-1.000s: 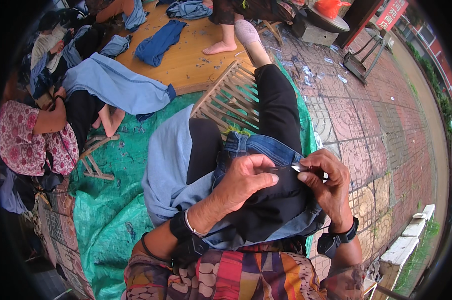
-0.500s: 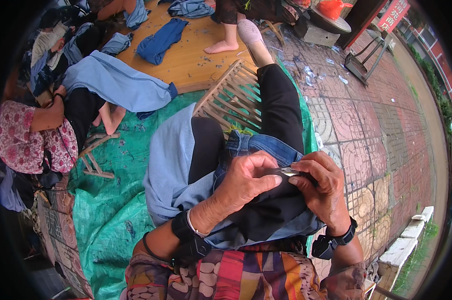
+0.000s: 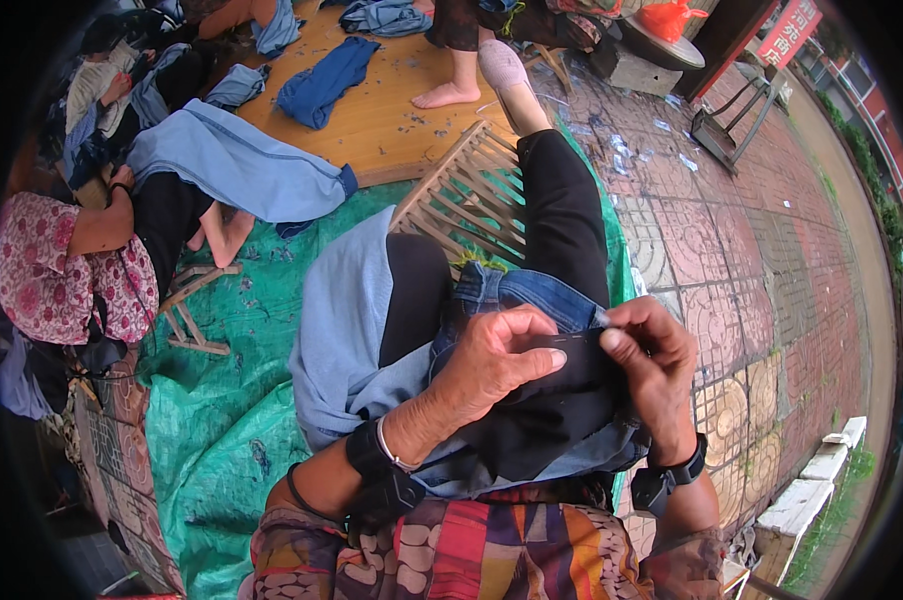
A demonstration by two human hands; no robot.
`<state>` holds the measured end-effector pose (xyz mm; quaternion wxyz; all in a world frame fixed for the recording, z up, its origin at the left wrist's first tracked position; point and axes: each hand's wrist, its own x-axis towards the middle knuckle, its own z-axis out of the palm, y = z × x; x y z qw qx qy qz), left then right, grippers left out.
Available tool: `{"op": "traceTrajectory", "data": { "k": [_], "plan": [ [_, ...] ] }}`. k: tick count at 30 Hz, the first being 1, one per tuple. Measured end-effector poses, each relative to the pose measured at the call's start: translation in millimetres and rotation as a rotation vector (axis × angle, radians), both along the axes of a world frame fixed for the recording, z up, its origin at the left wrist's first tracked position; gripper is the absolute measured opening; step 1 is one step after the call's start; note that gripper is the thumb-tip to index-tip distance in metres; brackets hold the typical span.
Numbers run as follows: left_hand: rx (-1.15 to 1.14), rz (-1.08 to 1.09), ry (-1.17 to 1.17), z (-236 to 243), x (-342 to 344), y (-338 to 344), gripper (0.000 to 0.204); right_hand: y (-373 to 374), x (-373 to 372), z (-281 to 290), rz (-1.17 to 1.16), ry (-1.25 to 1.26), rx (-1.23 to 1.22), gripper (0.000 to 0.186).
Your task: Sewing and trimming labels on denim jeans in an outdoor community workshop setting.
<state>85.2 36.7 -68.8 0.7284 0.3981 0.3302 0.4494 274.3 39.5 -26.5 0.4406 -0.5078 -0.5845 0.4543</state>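
Dark blue jeans (image 3: 562,298) and light blue denim (image 3: 337,310) lie across my lap. A piece of black cloth (image 3: 542,415), with a short line of pale stitches near its upper edge, spreads over them. My left hand (image 3: 487,365) is closed on that edge, thumb on top and fingers curled behind. At the cloth's right end, my right hand (image 3: 657,350) is closed in a pinch. A small silvery thing (image 3: 603,318) shows at its fingertips, too small to name. The right thumb tip touches or nearly touches the black cloth; I cannot tell which.
A slatted wooden stool (image 3: 472,195) stands beyond my knees on a green tarp (image 3: 212,430). To the left sits a person in a flowered top (image 3: 72,270), light denim over the knees. Ahead, a wooden board (image 3: 402,130) carries denim pieces (image 3: 327,85). Paving (image 3: 732,260) lies right.
My right hand has moved slightly right and up, away from my left, taking the small silvery thing off the cloth edge. The stitches there now show. My left hand stays in place.
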Motion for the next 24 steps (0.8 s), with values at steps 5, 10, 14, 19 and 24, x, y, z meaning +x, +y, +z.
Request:
{"op": "traceTrajectory", "data": {
  "k": [5,10,14,19,24],
  "plan": [
    [0.116,-0.015,0.365,19,-2,1,0.021,6,-2,19,0.057,0.103,0.012,0.021],
    [0.883,0.059,0.782,18,-16,13,0.036,9,13,19,0.299,-0.255,0.132,0.017],
    [0.895,0.048,0.885,17,-28,20,0.051,2,22,25,0.241,-0.206,0.17,0.018],
    [0.551,-0.047,0.741,23,-44,27,0.051,-11,37,17,0.064,0.038,-0.021,0.018],
    [0.491,0.018,0.58,16,-43,27,0.021,-14,40,6,0.015,0.115,-0.122,0.016]
  ]
}}
